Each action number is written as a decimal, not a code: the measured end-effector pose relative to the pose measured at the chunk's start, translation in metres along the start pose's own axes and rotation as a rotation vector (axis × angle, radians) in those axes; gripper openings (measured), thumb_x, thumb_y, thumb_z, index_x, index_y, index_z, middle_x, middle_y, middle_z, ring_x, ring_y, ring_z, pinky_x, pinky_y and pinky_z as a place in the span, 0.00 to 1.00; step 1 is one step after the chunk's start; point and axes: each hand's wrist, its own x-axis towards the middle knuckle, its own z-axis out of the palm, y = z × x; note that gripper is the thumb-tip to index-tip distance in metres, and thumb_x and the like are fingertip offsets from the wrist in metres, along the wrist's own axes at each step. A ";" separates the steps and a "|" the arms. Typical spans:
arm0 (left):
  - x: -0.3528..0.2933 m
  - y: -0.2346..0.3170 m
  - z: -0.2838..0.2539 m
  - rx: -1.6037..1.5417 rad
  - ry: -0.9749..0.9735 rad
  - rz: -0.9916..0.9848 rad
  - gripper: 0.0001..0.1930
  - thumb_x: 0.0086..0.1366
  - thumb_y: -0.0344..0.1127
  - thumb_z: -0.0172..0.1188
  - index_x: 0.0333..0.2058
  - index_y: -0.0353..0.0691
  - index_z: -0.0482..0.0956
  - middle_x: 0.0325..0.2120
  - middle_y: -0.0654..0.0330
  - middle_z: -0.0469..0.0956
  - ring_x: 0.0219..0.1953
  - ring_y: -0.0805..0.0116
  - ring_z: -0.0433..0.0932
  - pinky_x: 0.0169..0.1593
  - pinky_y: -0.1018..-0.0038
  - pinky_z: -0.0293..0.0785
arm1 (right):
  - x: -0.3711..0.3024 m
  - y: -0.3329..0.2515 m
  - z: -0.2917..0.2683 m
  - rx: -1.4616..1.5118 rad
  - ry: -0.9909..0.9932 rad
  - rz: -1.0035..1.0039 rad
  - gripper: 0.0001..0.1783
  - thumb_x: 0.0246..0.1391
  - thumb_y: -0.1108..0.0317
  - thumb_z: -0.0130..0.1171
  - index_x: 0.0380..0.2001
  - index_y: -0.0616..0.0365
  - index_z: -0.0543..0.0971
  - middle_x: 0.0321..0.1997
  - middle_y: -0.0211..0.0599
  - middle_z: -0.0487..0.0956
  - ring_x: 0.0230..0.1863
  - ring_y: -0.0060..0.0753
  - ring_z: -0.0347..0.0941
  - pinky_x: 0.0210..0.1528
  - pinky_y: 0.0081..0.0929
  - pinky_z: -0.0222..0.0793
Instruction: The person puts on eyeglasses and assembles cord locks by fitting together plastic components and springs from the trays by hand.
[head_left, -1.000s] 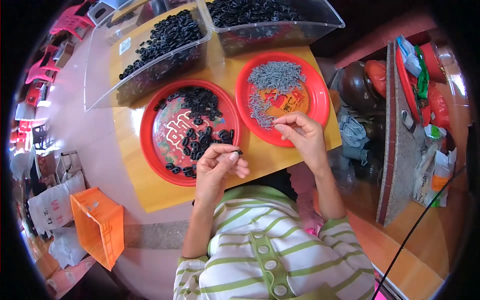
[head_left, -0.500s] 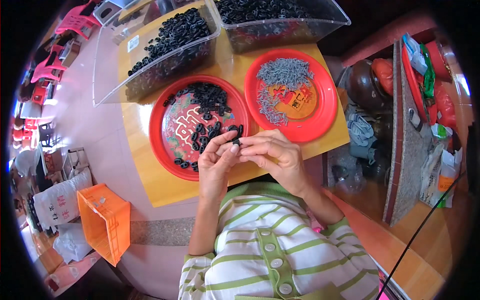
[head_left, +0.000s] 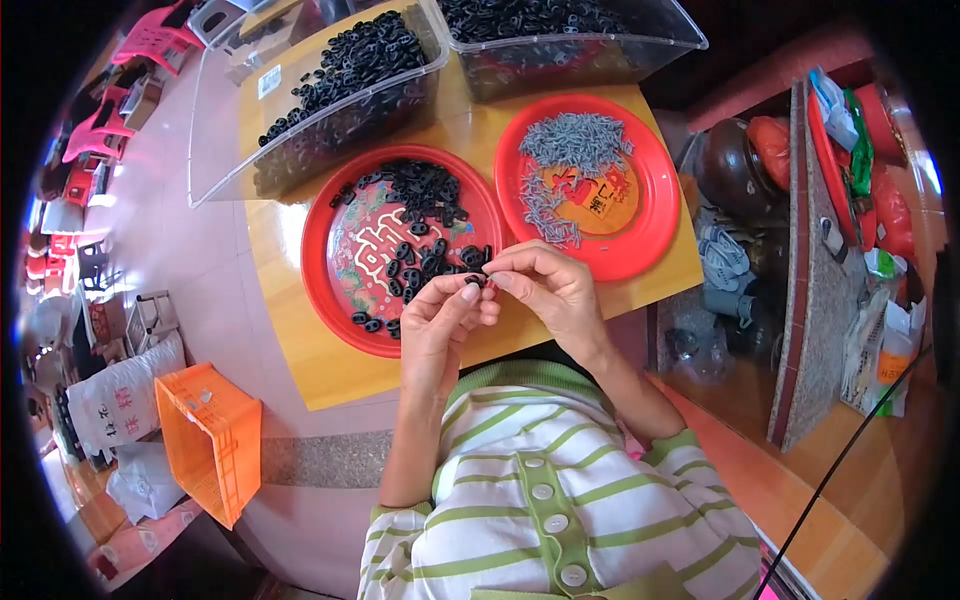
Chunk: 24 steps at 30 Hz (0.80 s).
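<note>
Nearest, above the striped shirt (head_left: 500, 500), the left hand (head_left: 432, 318) pinches a small black piece (head_left: 476, 281) between thumb and fingers, while the right hand (head_left: 555, 298) meets it there with thumb and forefinger nearly together, though I cannot tell whether they grip anything. Just beyond, on the yellow table (head_left: 320, 385), a red tray (head_left: 318, 275) of loose black parts (head_left: 425, 188) lies beside a red plate (head_left: 650, 235) of grey screws (head_left: 575, 142). Farther off stand two clear bins (head_left: 222, 150) heaped with similar black parts.

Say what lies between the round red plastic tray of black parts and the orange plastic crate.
In the head view: a strip of yellow tabletop, then pale pink floor.
</note>
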 end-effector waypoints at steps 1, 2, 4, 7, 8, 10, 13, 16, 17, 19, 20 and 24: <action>0.000 0.001 0.001 -0.010 0.018 -0.006 0.06 0.63 0.26 0.55 0.38 0.31 0.76 0.29 0.54 0.80 0.30 0.69 0.80 0.36 0.77 0.78 | -0.001 0.002 0.001 0.083 -0.012 0.042 0.05 0.55 0.76 0.56 0.35 0.64 0.79 0.38 0.33 0.76 0.40 0.22 0.73 0.44 0.20 0.68; 0.001 0.000 0.000 -0.011 0.018 -0.007 0.06 0.63 0.26 0.55 0.38 0.31 0.76 0.29 0.54 0.80 0.30 0.69 0.80 0.36 0.77 0.78 | -0.001 0.004 0.002 0.165 -0.024 0.085 0.06 0.56 0.76 0.55 0.36 0.64 0.79 0.38 0.32 0.76 0.39 0.20 0.73 0.43 0.19 0.69; 0.001 -0.001 -0.002 -0.024 0.002 0.010 0.06 0.64 0.26 0.54 0.38 0.31 0.76 0.30 0.53 0.80 0.32 0.66 0.81 0.38 0.73 0.80 | 0.000 0.006 0.004 0.185 -0.023 0.097 0.06 0.57 0.76 0.54 0.37 0.64 0.78 0.39 0.32 0.76 0.38 0.19 0.73 0.43 0.18 0.69; 0.001 0.000 -0.001 -0.032 0.008 0.019 0.06 0.64 0.26 0.54 0.37 0.31 0.76 0.30 0.53 0.80 0.31 0.65 0.81 0.37 0.73 0.80 | 0.001 0.007 0.007 0.235 -0.017 0.128 0.07 0.57 0.77 0.54 0.38 0.64 0.78 0.39 0.31 0.75 0.38 0.18 0.73 0.43 0.17 0.69; 0.001 0.000 -0.001 -0.034 0.010 0.020 0.06 0.64 0.26 0.54 0.37 0.31 0.76 0.30 0.53 0.80 0.31 0.65 0.81 0.37 0.73 0.80 | 0.001 0.007 0.007 0.265 -0.014 0.146 0.07 0.57 0.77 0.54 0.39 0.64 0.78 0.39 0.31 0.75 0.38 0.18 0.72 0.43 0.17 0.69; 0.002 0.000 -0.002 -0.031 0.016 0.015 0.05 0.64 0.25 0.54 0.37 0.31 0.76 0.29 0.52 0.80 0.31 0.65 0.81 0.37 0.73 0.80 | 0.003 0.007 0.008 0.234 -0.015 0.111 0.07 0.57 0.77 0.54 0.38 0.64 0.78 0.39 0.31 0.75 0.39 0.18 0.72 0.43 0.16 0.69; 0.003 0.001 -0.002 -0.024 0.018 0.014 0.05 0.64 0.25 0.54 0.37 0.31 0.76 0.29 0.52 0.80 0.30 0.65 0.81 0.37 0.73 0.80 | 0.004 0.007 0.009 0.199 -0.021 0.079 0.07 0.57 0.77 0.54 0.38 0.63 0.78 0.39 0.32 0.75 0.39 0.18 0.72 0.43 0.16 0.68; 0.003 0.002 -0.001 -0.018 0.037 0.019 0.05 0.63 0.26 0.54 0.37 0.31 0.76 0.28 0.52 0.80 0.29 0.66 0.81 0.36 0.75 0.79 | 0.006 0.003 0.011 0.148 -0.020 0.062 0.06 0.56 0.78 0.55 0.37 0.63 0.78 0.39 0.33 0.75 0.39 0.18 0.71 0.42 0.16 0.68; 0.003 0.002 -0.001 -0.019 0.039 0.020 0.05 0.63 0.26 0.54 0.37 0.31 0.76 0.28 0.52 0.80 0.29 0.66 0.81 0.36 0.75 0.79 | 0.006 0.003 0.012 0.103 -0.012 0.040 0.06 0.56 0.78 0.55 0.36 0.64 0.79 0.39 0.33 0.75 0.39 0.19 0.71 0.42 0.16 0.68; 0.003 0.002 -0.001 0.010 0.044 0.027 0.06 0.63 0.26 0.55 0.37 0.30 0.76 0.28 0.52 0.80 0.28 0.67 0.81 0.35 0.77 0.78 | 0.006 0.005 0.015 0.081 0.015 0.006 0.05 0.55 0.77 0.56 0.35 0.64 0.79 0.37 0.33 0.76 0.36 0.18 0.72 0.38 0.16 0.69; 0.003 0.002 -0.002 0.009 0.045 0.026 0.06 0.63 0.26 0.55 0.37 0.30 0.76 0.28 0.52 0.80 0.28 0.67 0.81 0.35 0.77 0.78 | 0.006 0.006 0.016 0.060 0.042 -0.029 0.05 0.54 0.76 0.57 0.34 0.64 0.79 0.36 0.33 0.77 0.33 0.17 0.73 0.35 0.16 0.70; 0.002 0.001 -0.007 0.067 0.058 0.055 0.06 0.63 0.26 0.56 0.37 0.29 0.76 0.28 0.51 0.80 0.28 0.68 0.81 0.35 0.77 0.78 | 0.007 0.008 0.016 0.146 -0.004 0.063 0.06 0.54 0.80 0.55 0.35 0.65 0.79 0.40 0.36 0.76 0.38 0.20 0.72 0.41 0.17 0.68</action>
